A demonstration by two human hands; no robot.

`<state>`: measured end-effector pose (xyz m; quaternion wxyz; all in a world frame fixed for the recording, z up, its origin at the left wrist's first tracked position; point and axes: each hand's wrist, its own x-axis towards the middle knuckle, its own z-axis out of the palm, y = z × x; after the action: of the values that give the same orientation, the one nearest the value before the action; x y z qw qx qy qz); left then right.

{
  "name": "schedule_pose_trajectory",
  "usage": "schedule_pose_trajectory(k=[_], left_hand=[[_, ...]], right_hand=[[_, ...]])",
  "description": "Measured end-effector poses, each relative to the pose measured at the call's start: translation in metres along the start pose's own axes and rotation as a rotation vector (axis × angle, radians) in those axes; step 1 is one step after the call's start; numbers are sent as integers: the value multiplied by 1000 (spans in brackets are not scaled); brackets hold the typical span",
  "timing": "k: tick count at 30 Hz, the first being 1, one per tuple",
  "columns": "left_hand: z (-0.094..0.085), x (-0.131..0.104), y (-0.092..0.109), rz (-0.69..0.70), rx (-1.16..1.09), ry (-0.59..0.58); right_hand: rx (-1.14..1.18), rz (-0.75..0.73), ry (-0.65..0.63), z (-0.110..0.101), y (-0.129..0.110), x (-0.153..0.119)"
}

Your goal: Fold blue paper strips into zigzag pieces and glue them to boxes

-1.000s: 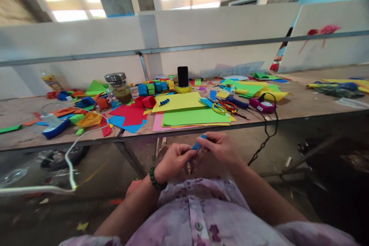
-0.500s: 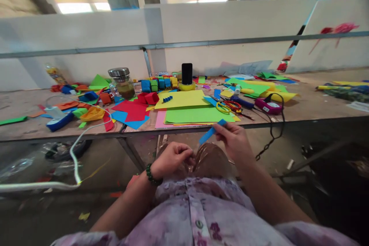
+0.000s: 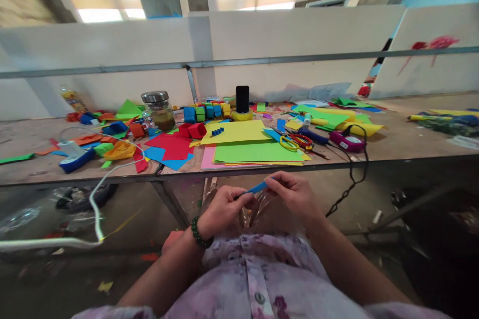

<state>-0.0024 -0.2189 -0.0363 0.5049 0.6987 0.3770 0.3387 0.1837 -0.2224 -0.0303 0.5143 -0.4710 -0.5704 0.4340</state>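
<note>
A narrow blue paper strip [image 3: 258, 188] is stretched between my two hands, over my lap and just below the table's front edge. My left hand [image 3: 228, 207], with a dark green bead bracelet at the wrist, pinches the strip's left end. At the other end, the thumb and fingers of my right hand [image 3: 292, 193] are closed on it. Beyond my hands lie a light green sheet [image 3: 258, 152] and a yellow sheet [image 3: 239, 131], with a small folded blue piece [image 3: 217, 131] on the yellow one.
Scissors with yellow handles [image 3: 289, 143] and a purple device [image 3: 347, 141] with a dangling cord are on the right. A glass jar [image 3: 160, 112], red paper [image 3: 170, 147] and a blue glue gun [image 3: 77, 159] with a white cable are on the left. A black phone [image 3: 242, 98] stands behind.
My right hand has come down and left with the blue strip. My left hand has now taken hold of the strip's other end.
</note>
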Motion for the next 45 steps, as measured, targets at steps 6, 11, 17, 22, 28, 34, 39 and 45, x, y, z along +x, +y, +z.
schedule_pose_trajectory(k=[6, 11, 17, 22, 28, 34, 39, 45], left_hand=[[-7, -4, 0, 28, 128, -51], [-11, -8, 1, 68, 88, -94], [-8, -10, 0, -43, -205, -145], [0, -5, 2, 4, -166, 48], [-1, -7, -3, -81, -278, -64], [-21, -16, -9, -161, -259, -116], [-17, -8, 1, -151, -257, -26], [5, -4, -2, -191, -343, -142]], right_hand=[[-89, -47, -29, -2, -5, -3], [-270, -187, -125, -7, -5, -5], [-307, -401, -290, -10, -13, -13], [-253, -162, -132, -2, -16, -12], [115, 36, -38, 2, -6, -1], [149, 57, 48, -17, -3, 4], [65, 48, -89, -13, -14, 1], [23, 69, -181, 3, -14, -2]])
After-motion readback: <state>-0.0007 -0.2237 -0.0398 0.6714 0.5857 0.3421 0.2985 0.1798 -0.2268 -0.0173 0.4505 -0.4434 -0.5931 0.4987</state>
